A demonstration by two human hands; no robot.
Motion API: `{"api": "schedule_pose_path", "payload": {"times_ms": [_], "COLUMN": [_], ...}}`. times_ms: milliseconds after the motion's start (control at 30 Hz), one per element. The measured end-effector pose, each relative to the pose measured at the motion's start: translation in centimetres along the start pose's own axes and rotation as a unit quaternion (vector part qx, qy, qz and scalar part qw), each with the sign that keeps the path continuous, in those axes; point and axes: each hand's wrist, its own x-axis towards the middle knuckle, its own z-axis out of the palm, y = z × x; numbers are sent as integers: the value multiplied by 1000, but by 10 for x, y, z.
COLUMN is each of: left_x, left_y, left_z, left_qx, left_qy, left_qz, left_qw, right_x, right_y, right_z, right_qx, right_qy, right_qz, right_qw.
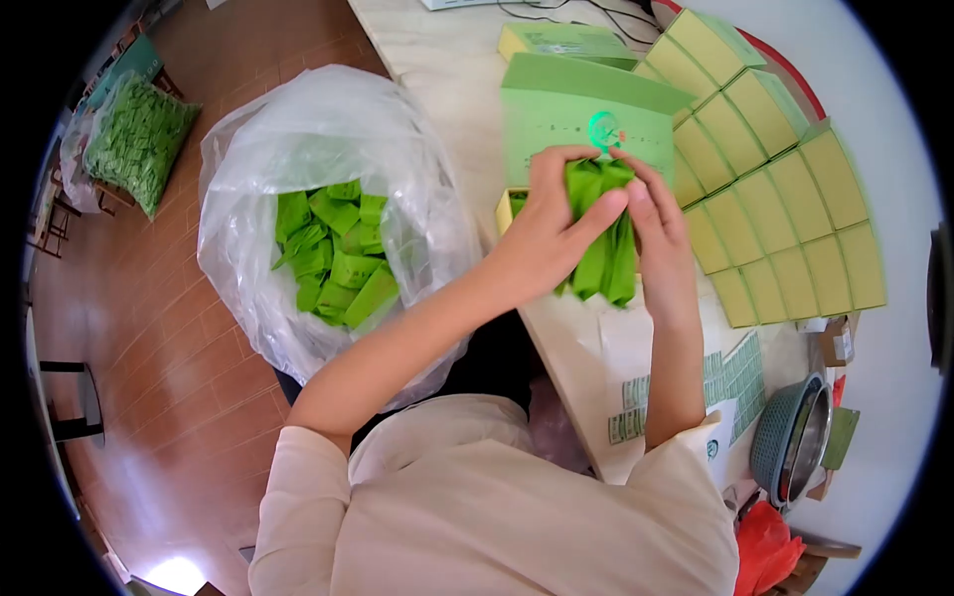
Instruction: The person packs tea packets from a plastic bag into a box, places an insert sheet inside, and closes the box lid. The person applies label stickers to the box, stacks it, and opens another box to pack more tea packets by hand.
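Both my hands hold a bunch of bright green packets (pixel 600 233) over the open green box (pixel 586 114) on the table. My left hand (pixel 547 223) presses the bunch from the left with its thumb across the front. From the right, my right hand (pixel 661 228) closes around the packets, its fingers near their top. The box's lid stands raised behind my hands, and most of its lower part is hidden. To the left, a clear plastic bag (pixel 248 189) lies open with many loose green packets (pixel 343 248) inside.
Stacked yellow-green boxes (pixel 785 219) stand on the table's right side, and a closed green box (pixel 571 42) lies at the back. Sticker sheets (pixel 740 377) and a basket (pixel 780 437) are nearer. A full bag of green packets (pixel 139 139) stands far left.
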Motion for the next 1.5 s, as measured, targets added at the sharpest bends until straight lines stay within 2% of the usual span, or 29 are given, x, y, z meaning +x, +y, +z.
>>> {"api": "schedule_pose_path", "payload": {"times_ms": [33,133,200,233,267,333,400,467,567,667,700,767,800,833,867,933,1000,1067,1100,1133,1167,1233,1267,1333,1367,1400,1433,1500], "left_x": [14,37,38,36,31,21,16,15,15,18,18,21,22,23,24,26,26,18,8,-7,-24,-67,-90,-135,-156,-174,-192,-220], "left_y": [-5,-31,-47,-51,-56,-58,-59,-56,-59,-63,-64,-66,-67,-68,-69,-74,-71,-73,-63,-49,-42,-46,-50,-60,-66,-72,-81,-95], "left_z": [10,28,31,33,33,31,31,28,27,29,29,29,29,28,28,29,25,17,5,-8,-20,-50,-64,-87,-97,-106,-113,-124], "left_qx": [11,48,178,233,239,338,342,341,356,369,379,386,432,477,475,532,517,413,419,349,276,264,243,172,150,129,129,141], "left_qy": [-9,-10,-9,21,18,3,22,10,26,36,45,60,60,62,74,22,30,58,92,89,79,101,103,144,169,192,181,307], "left_qz": [-2,24,9,38,39,7,28,-9,10,17,49,84,100,115,114,87,94,120,110,125,142,115,92,5,-52,-105,-111,-179], "left_qw": [1000,999,984,971,970,941,939,940,934,928,923,917,894,869,870,842,850,901,896,924,947,952,960,974,973,967,969,924], "right_x": [8,29,33,32,32,30,28,25,22,25,24,19,17,16,17,18,19,14,12,8,5,-3,-6,-19,-28,-34,-36,-32], "right_y": [3,32,53,63,72,85,93,95,87,90,86,73,74,79,85,97,95,85,80,76,74,66,63,52,45,35,36,58], "right_z": [-11,-33,-38,-38,-37,-37,-38,-38,-35,-33,-30,-26,-24,-22,-19,-17,-17,-11,-7,-2,1,10,21,50,74,103,131,178], "right_qx": [53,64,74,87,102,120,83,73,-30,-65,-65,-202,-206,-269,-333,-383,-389,-431,-435,-433,-434,-391,-389,-352,-312,-316,-307,-338], "right_qy": [40,48,51,41,32,26,28,38,39,40,41,33,29,19,6,-18,-20,14,64,117,95,183,174,55,-34,-109,-176,-280], "right_qz": [9,16,33,45,59,60,97,97,83,43,41,23,19,-2,-28,-65,-63,-37,-66,-89,-99,-245,-241,-391,-362,-362,-366,-329], "right_qw": [998,997,995,994,993,991,991,992,995,996,996,978,978,963,942,921,919,902,896,889,891,868,872,849,878,870,861,836]}}
